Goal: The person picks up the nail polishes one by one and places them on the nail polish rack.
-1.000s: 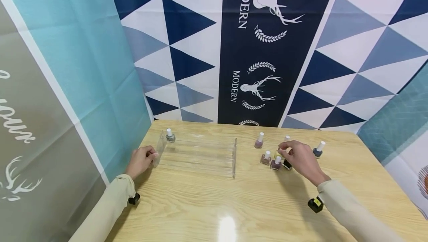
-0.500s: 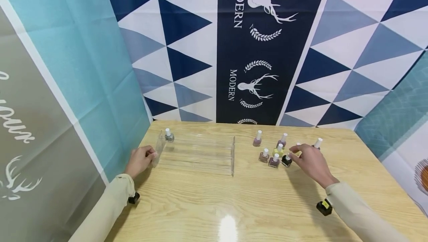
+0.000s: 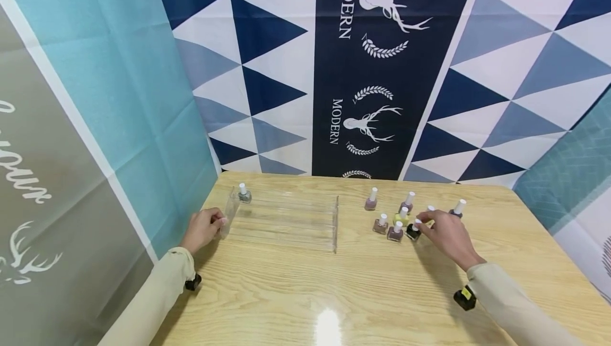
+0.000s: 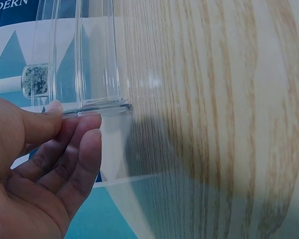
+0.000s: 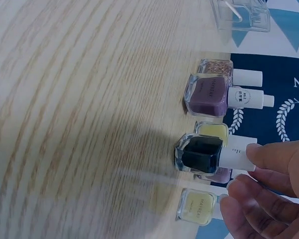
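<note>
My right hand (image 3: 448, 234) pinches the white cap of a black nail polish bottle (image 5: 202, 154), its thumb on the cap in the right wrist view. The bottle stands upright at the near side of a group on the table. Beside it is a dark purple nail polish bottle (image 5: 207, 97); a yellow bottle (image 3: 401, 219) is just behind. With thumb and fingers, my left hand (image 3: 202, 229) holds the left end panel of a clear acrylic rack (image 4: 104, 105). A glittery grey nail polish bottle (image 4: 37, 82) sits on the rack's back tier at the left end.
A brownish glitter bottle (image 3: 380, 225) and a mauve bottle (image 3: 371, 202) stand left of the group. Another purple bottle (image 3: 407, 206) stands behind, a dark blue one (image 3: 458, 209) at the far right. A pale yellow bottle (image 5: 198, 206) is near my right fingers. Patterned cloth hangs behind the table.
My right hand has moved from over the yellow bottle rightward to the black bottle and taken its cap. My left hand has stayed on the rack's end panel.
</note>
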A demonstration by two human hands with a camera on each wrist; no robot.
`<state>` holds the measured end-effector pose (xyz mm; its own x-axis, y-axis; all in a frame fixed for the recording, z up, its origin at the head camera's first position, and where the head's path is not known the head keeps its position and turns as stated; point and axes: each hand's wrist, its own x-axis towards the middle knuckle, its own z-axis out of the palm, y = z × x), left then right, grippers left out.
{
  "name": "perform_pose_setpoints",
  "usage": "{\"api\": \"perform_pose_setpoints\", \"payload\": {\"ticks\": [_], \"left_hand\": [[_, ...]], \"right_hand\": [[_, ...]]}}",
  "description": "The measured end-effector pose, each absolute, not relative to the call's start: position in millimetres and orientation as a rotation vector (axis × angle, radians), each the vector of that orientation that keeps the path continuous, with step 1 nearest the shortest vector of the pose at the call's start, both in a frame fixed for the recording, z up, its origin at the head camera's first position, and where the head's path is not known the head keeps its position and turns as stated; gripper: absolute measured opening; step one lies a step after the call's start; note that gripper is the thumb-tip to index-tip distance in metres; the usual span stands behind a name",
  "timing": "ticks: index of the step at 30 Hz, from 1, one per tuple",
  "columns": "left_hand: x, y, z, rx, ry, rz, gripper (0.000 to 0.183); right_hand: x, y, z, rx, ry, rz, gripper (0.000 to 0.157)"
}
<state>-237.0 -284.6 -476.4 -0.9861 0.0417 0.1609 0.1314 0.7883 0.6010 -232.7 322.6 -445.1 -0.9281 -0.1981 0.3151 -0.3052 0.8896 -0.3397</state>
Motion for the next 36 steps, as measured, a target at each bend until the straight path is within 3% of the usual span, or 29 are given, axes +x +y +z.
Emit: {"api": "perform_pose_setpoints", "payload": {"ticks": [36], "left_hand": [[-238.4,-284.4,-477.0,-0.128,-2.832,-0.961,0.015]], "right_hand": [[-229.5,327.0,-440.9,0.411,-2.741,0.598,0.009]]}}
